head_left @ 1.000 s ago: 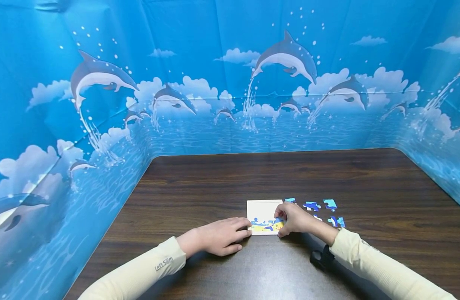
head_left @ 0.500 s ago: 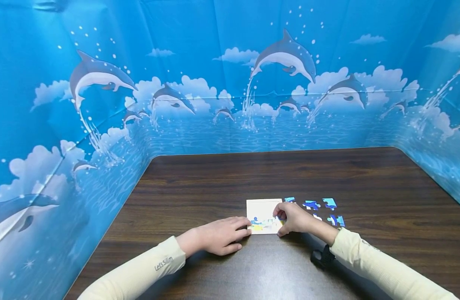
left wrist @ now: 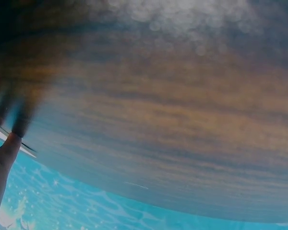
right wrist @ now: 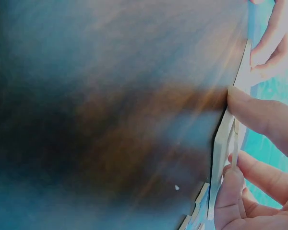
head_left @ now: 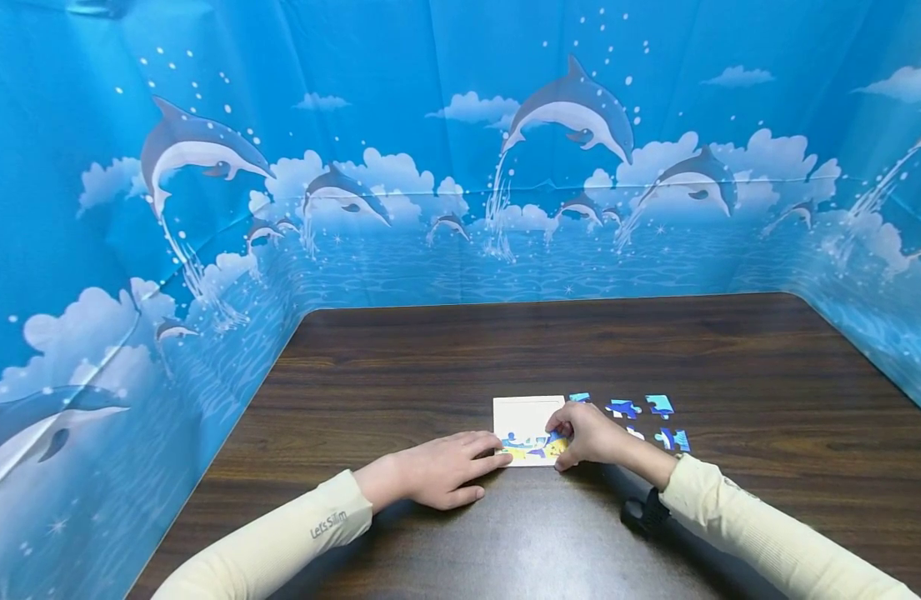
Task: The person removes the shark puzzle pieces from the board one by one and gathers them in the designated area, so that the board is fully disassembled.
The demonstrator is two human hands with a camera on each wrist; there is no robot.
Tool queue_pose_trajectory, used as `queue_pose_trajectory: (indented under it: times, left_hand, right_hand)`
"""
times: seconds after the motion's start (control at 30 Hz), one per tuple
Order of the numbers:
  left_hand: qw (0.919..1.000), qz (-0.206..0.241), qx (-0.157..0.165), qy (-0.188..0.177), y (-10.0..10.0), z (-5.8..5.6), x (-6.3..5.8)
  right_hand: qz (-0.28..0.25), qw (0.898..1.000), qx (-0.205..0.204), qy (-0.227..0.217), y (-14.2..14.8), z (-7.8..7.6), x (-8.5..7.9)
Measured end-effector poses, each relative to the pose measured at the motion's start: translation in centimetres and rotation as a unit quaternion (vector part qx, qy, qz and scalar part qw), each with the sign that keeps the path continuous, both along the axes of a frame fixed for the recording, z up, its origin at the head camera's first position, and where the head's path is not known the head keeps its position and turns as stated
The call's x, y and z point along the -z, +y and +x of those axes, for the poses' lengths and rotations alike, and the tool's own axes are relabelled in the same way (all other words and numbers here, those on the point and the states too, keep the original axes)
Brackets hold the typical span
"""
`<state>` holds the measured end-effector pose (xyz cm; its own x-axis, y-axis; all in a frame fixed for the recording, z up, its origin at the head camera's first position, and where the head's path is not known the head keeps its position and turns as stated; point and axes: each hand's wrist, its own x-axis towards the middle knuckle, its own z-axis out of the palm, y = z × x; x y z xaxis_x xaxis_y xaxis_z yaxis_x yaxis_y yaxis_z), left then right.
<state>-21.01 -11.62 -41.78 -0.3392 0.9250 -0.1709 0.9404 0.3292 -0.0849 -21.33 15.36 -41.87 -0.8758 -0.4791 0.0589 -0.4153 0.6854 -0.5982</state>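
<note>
A white puzzle board (head_left: 526,410) lies on the table in the head view, with blue and yellow jigsaw pieces (head_left: 533,451) along its near part. My left hand (head_left: 448,471) rests at the board's left edge, fingers extended, fingertips on its near-left corner. Over the right edge, my right hand (head_left: 593,436) pinches a thin puzzle piece (right wrist: 236,143), seen edge-on in the right wrist view. Its thumb is by the board's near-right corner. The fingers partly hide the held piece's picture. Only some left fingers (left wrist: 7,155) show in the left wrist view.
Several loose blue puzzle pieces lie right of the board, among them a far-right piece (head_left: 660,406), a middle piece (head_left: 623,409) and a nearer one (head_left: 672,440). A blue dolphin-print curtain (head_left: 430,267) surrounds the brown wooden table (head_left: 415,367).
A left fingertip has slid slightly right onto the board's near edge. The right hand stays almost in place, still over the board's right side. The loose pieces have not moved.
</note>
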Motion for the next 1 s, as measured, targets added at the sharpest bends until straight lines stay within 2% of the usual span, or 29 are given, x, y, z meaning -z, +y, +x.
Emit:
queue_pose_trajectory:
  times: [0.27, 0.53, 0.83, 1.0]
  left_hand:
    - [1.0000, 0.002, 0.003, 0.006, 0.0, -0.1, 0.1]
    - [1.0000, -0.001, 0.001, -0.005, 0.0, -0.1, 0.0]
    - [1.0000, 0.004, 0.004, 0.001, 0.0, -0.1, 0.0]
    - [0.9999, 0.011, 0.009, 0.002, 0.0, -0.1, 0.0]
  right_hand:
    - [0.001, 1.000, -0.010, 0.001, 0.1, 0.0, -0.2]
    - [0.002, 0.999, -0.030, -0.032, 0.5, -0.3, -0.6]
    - [-0.027, 0.996, -0.065, -0.045, 1.1, -0.8, -0.5]
    - [-0.047, 0.996, -0.066, -0.047, 1.2, -0.9, 0.0]
